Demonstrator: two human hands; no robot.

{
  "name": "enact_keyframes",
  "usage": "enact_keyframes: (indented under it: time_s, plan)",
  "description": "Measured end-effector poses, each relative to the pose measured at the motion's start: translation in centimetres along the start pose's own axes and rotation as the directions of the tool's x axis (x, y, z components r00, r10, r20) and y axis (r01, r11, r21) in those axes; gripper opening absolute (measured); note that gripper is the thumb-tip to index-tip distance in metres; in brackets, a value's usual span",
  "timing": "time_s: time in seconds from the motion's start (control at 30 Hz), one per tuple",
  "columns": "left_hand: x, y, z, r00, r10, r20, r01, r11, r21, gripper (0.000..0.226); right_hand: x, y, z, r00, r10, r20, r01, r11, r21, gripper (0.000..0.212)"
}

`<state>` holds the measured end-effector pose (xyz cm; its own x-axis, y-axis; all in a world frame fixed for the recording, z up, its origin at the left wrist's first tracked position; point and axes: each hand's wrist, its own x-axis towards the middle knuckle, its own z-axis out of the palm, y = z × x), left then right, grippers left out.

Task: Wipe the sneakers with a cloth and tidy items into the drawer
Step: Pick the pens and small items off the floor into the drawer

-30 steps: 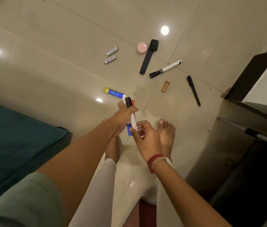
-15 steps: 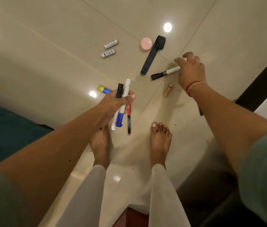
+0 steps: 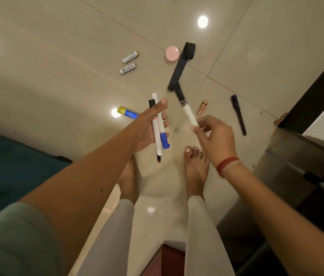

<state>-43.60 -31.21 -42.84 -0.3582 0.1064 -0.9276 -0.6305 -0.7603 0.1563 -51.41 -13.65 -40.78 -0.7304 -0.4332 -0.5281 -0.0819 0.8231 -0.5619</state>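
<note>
Down by my bare feet [image 3: 196, 166], the shiny floor [image 3: 57, 76] has little things lying on it. My left hand [image 3: 145, 130] holds a bunch of markers [image 3: 158, 132], with my thumb on top and my fingers curled under them. One marker has a blue cap, one has a black cap, and one has a red tip that points down at my toes. My right hand [image 3: 214, 136] pinches a white marker [image 3: 189, 112] by its end, near the bunch but not touching it. Its black cap points away from me, and it looks blurry.

Farther out on the floor, two white batteries [image 3: 130, 56] lie side by side. A round pink lid [image 3: 172, 53] sits right beside a long black strap [image 3: 183, 64]. A glue stick [image 3: 128, 112] with a yellow cap peeks out from behind my left hand. A small copper tube [image 3: 202, 107] lies between the white marker and a dark pen [image 3: 238, 116]. A red thread [image 3: 226, 165] is tied round my right wrist. A blue-green cover [image 3: 8, 166] is at my left, and a dark cabinet [image 3: 316, 92] is at my right.
</note>
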Motion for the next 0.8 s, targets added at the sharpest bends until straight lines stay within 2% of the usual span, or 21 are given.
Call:
enact_keyframes:
  time_s: [0.07, 0.17, 0.23, 0.3, 0.33, 0.43, 0.5, 0.57, 0.67, 0.73, 0.8]
  plan:
    - [0.1, -0.2, 1.0, 1.0, -0.006, 0.008, 0.006, 1.0, 0.011, 0.074, -3.7, -1.1, 1.5, 0.997, 0.029, 0.073, -0.037, 0.993, 0.108, 0.009]
    - [0.4, -0.9, 3.1, 1.0, -0.003, -0.016, 0.005, 0.993, 0.115, 0.022, -5.9, -1.1, 3.5, 0.988, 0.123, 0.089, -0.135, 0.98, 0.144, 0.025]
    - [0.8, -1.1, 4.2, 0.999, -0.003, -0.04, 0.006, 0.998, 0.058, 0.004, -5.6, -0.5, 3.3, 0.971, 0.236, 0.018, -0.232, 0.933, 0.276, 0.024]
    - [1.3, -1.1, 5.0, 0.994, 0.011, -0.109, -0.01, 1.0, 0.011, 0.012, -4.0, 1.0, 2.4, 0.932, 0.345, -0.109, -0.285, 0.886, 0.367, 0.017]
    - [1.5, -1.0, 5.3, 0.988, 0.019, -0.152, -0.015, 0.999, 0.03, 0.017, -2.9, 2.3, 1.8, 0.905, 0.388, -0.173, -0.314, 0.885, 0.343, 0.021]
    - [1.8, -0.6, 5.5, 0.971, 0.052, -0.234, -0.011, 0.985, 0.172, 0.027, 1.0, 7.4, 0.5, 0.798, 0.518, -0.308, -0.5, 0.854, 0.142, 0.041]
    - [1.9, -0.4, 5.2, 0.968, 0.062, -0.243, 0.0, 0.969, 0.247, 0.03, 3.2, 10.3, -0.3, 0.754, 0.569, -0.327, -0.604, 0.797, -0.007, 0.046]
    - [2.0, -0.3, 4.6, 0.97, 0.04, -0.241, 0.032, 0.957, 0.288, 0.033, 4.9, 12.6, -1.1, 0.761, 0.593, -0.265, -0.639, 0.755, -0.145, 0.039]
    - [2.1, -0.4, 3.2, 0.967, 0.042, -0.253, 0.039, 0.95, 0.308, 0.025, 6.9, 14.1, -1.7, 0.812, 0.555, -0.18, -0.577, 0.719, -0.387, 0.034]
    - [1.8, -0.6, 1.9, 0.961, 0.071, -0.267, 0.007, 0.96, 0.28, 0.023, 7.2, 13.8, -1.5, 0.825, 0.536, -0.179, -0.561, 0.742, -0.367, 0.031]
    - [1.1, -0.8, 0.4, 0.953, 0.083, -0.292, -0.037, 0.987, 0.159, 0.024, 6.1, 12.1, -1.3, 0.815, 0.545, -0.199, -0.579, 0.787, -0.213, 0.026]
